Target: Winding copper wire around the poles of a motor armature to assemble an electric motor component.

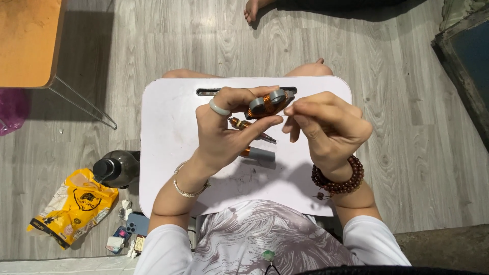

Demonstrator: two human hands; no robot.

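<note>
Floor's (407, 127) grey wood-look planks, pretty evenly lit. A small white desk (168, 153) with rounded corners and a slot along its far edge sits in the middle. Top left there's an orange-topped table (28, 40) on thin metal legs (81, 102). A dark-framed panel (466, 56) leans at the right. Dark bottle (117, 168), yellow bag (74, 206) and a phone (136, 223) are on the floor at left.

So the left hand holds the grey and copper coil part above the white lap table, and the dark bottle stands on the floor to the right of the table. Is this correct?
Not fully. In the head view the left hand does hold the coil part above the white lap table, but the dark bottle stands on the floor to the left of the table, beside the yellow bag.
</note>
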